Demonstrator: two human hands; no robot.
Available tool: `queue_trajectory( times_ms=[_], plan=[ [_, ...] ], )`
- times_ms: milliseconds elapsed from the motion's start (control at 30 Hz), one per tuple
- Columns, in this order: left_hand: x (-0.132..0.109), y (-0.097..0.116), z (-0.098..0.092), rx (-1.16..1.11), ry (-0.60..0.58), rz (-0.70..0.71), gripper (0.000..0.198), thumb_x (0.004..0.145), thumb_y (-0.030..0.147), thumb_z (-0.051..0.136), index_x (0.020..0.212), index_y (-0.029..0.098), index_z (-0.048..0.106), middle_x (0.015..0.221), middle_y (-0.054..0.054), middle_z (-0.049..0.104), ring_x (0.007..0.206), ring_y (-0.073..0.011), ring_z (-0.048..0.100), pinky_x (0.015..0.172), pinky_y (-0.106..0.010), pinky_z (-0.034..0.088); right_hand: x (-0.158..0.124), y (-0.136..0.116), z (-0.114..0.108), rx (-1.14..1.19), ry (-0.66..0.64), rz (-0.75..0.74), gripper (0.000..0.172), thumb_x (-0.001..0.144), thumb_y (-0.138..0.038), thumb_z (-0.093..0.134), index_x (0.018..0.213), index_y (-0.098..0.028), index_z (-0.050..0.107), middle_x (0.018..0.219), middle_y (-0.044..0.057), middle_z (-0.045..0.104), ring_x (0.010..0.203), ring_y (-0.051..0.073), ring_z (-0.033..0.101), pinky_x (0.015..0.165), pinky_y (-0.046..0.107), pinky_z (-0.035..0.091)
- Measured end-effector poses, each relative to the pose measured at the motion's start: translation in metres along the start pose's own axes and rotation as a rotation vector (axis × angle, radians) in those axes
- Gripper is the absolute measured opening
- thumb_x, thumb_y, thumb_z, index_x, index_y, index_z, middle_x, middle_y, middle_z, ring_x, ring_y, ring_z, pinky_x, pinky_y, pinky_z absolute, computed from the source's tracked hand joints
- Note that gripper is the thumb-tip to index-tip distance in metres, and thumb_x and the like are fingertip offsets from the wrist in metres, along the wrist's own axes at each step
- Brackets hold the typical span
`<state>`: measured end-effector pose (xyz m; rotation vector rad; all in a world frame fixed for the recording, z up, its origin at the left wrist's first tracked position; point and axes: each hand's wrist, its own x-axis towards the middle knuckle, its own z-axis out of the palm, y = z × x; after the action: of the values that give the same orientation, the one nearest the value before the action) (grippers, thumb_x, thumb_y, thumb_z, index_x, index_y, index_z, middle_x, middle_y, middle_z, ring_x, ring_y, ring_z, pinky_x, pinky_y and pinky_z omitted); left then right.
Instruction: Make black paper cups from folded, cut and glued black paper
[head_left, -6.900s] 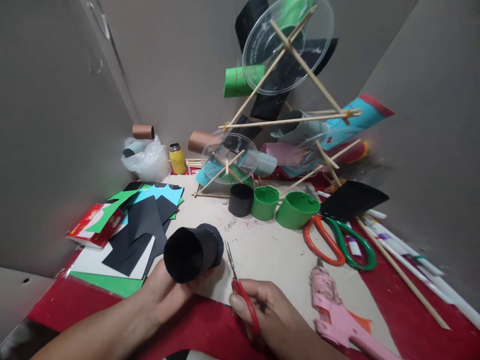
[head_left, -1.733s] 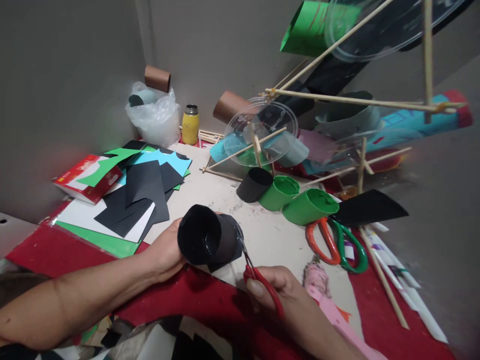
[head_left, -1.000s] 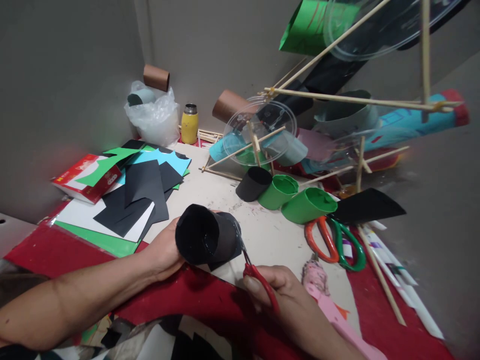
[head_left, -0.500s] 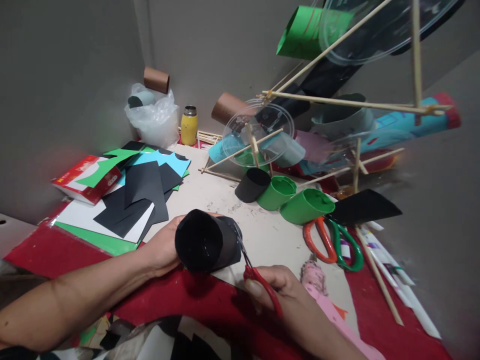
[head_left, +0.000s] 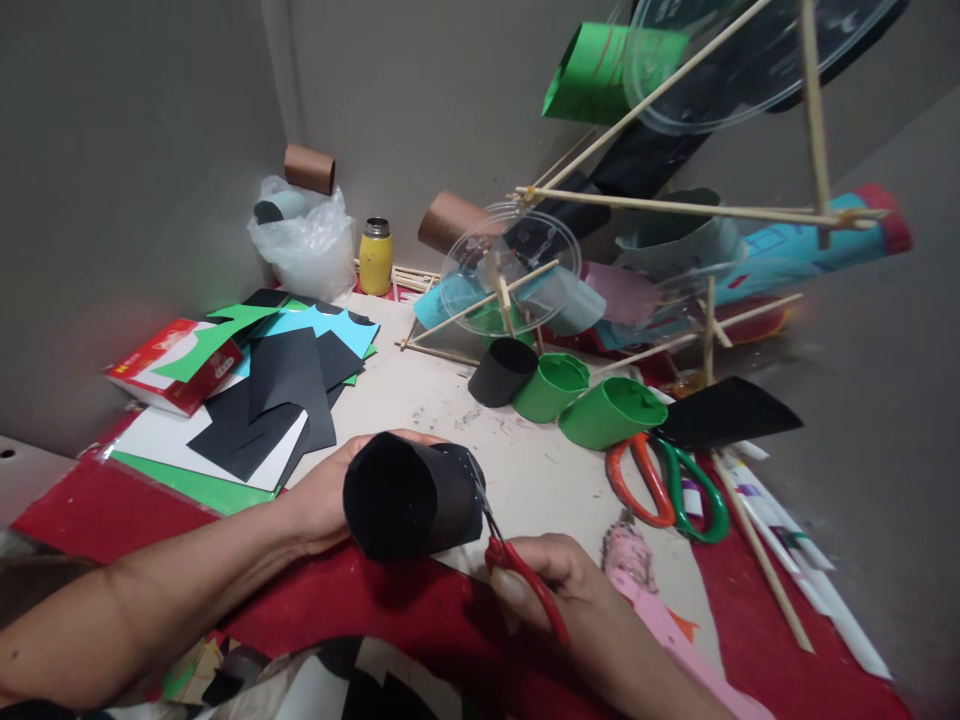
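A black paper tube [head_left: 454, 500] lies sideways in my left hand [head_left: 322, 500], its dark open end turned toward me. That hand wraps round the tube's left and far side, so most of its fingers are hidden. My right hand [head_left: 555, 590] grips a pair of red-handled scissors [head_left: 529, 580]. The scissor blades reach the right end of the tube, along its cut edge. Beyond the tube stand a small black paper ring [head_left: 502, 372] and two green paper rings [head_left: 551, 388] [head_left: 613, 412].
Coloured paper sheets [head_left: 292, 380] and a red box [head_left: 180, 365] lie at the left. Behind are a yellow bottle [head_left: 376, 258] and a plastic bag [head_left: 307, 240]. A stick frame [head_left: 675, 205] rises at the right, near orange- and green-handled scissors [head_left: 641, 485] and a pink item [head_left: 652, 610].
The tube has tipped slightly, its open end a little lower and further left. The scissors stay at its right end. The view has shifted slightly.
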<state>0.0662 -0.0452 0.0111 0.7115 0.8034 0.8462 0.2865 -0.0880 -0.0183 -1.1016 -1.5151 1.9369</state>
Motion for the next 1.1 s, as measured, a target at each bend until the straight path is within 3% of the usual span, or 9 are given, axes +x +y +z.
queue_trajectory(
  times_ms=[267, 400, 567, 733, 900, 1100],
  plan=[
    [0.001, 0.007, 0.000, 0.034, -0.002, -0.005, 0.034, 0.065, 0.023, 0.077, 0.097, 0.013, 0.074, 0.095, -0.013, 0.074, 0.085, -0.0273, 0.068, 0.081, -0.036, 0.049, 0.000, 0.002, 0.000, 0.050, -0.006, -0.007, 0.051, 0.088, -0.055, 0.057, 0.057, -0.019, 0.040, 0.053, -0.005, 0.035, 0.051, 0.009, 0.027, 0.049, 0.026, 0.020],
    [0.000, 0.013, -0.002, 0.068, -0.032, -0.015, 0.035, 0.067, 0.025, 0.077, 0.100, 0.013, 0.074, 0.094, -0.013, 0.074, 0.082, -0.0247, 0.068, 0.077, -0.032, 0.050, 0.002, -0.002, 0.002, 0.083, -0.013, -0.005, 0.054, 0.085, -0.057, 0.060, 0.055, -0.019, 0.039, 0.051, -0.006, 0.034, 0.050, 0.008, 0.027, 0.048, 0.025, 0.020],
    [-0.001, 0.020, -0.001, 0.121, -0.067, -0.064, 0.044, 0.057, 0.028, 0.084, 0.097, 0.012, 0.075, 0.090, -0.011, 0.074, 0.075, -0.0212, 0.066, 0.071, -0.027, 0.050, 0.002, -0.009, 0.001, 0.012, -0.032, 0.031, 0.055, 0.081, -0.062, 0.061, 0.056, -0.018, 0.040, 0.054, -0.005, 0.034, 0.052, 0.008, 0.025, 0.048, 0.025, 0.017],
    [0.000, 0.020, -0.001, 0.130, -0.045, -0.075, 0.034, 0.065, 0.025, 0.080, 0.096, 0.013, 0.075, 0.088, -0.010, 0.074, 0.075, -0.0194, 0.066, 0.072, -0.027, 0.049, 0.000, -0.008, -0.001, -0.003, -0.039, 0.015, 0.056, 0.081, -0.061, 0.062, 0.054, -0.019, 0.038, 0.053, -0.006, 0.032, 0.052, 0.008, 0.024, 0.048, 0.025, 0.017],
    [0.000, 0.019, -0.004, 0.084, -0.032, -0.077, 0.038, 0.065, 0.023, 0.080, 0.101, 0.016, 0.072, 0.084, -0.008, 0.074, 0.070, -0.0190, 0.066, 0.066, -0.026, 0.049, 0.003, -0.008, 0.001, 0.031, -0.013, 0.021, 0.055, 0.082, -0.060, 0.061, 0.052, -0.019, 0.038, 0.051, -0.005, 0.036, 0.050, 0.008, 0.028, 0.048, 0.025, 0.020],
    [0.003, 0.015, -0.004, 0.039, 0.041, -0.036, 0.028, 0.065, 0.024, 0.081, 0.089, 0.014, 0.071, 0.076, -0.006, 0.072, 0.063, -0.0167, 0.065, 0.060, -0.024, 0.048, 0.004, -0.008, 0.003, 0.041, 0.023, 0.000, 0.053, 0.082, -0.057, 0.062, 0.052, -0.019, 0.039, 0.050, -0.005, 0.036, 0.050, 0.009, 0.029, 0.048, 0.025, 0.020]
  ],
)
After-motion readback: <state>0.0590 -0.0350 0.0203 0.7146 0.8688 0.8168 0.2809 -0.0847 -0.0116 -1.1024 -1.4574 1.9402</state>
